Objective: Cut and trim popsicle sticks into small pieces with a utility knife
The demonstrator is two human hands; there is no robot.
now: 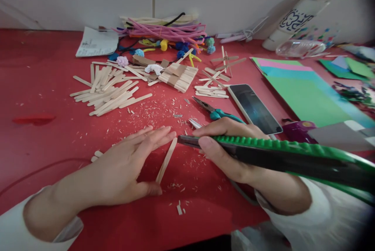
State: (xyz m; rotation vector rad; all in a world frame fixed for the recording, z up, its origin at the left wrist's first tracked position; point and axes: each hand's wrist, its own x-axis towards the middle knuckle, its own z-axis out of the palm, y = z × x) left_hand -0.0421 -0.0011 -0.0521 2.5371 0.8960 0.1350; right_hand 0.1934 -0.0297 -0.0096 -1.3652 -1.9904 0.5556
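Note:
My left hand (125, 167) lies low over the table with its fingers stretched out and thumb spread. Between the thumb and fingertips is a wooden craft stick (166, 160); the thumb overlaps its near end, and I cannot tell whether it presses on it. My right hand (231, 149) is closed around a green and black cutter knife (281, 157), whose dark tip points left, close to the stick's far end. Beyond the right fingers lie teal-handled pliers (218, 113) and a silver pointed tip (195, 123), mostly hidden by the hand.
Loose craft sticks (109, 89) and a banded bundle (178, 76) lie behind, near pipe cleaners (166, 30). Wood shavings litter the red table (123, 227). A phone (254, 107), coloured paper (307, 93), a purple tool (300, 129) and a white tube (295, 18) are at right.

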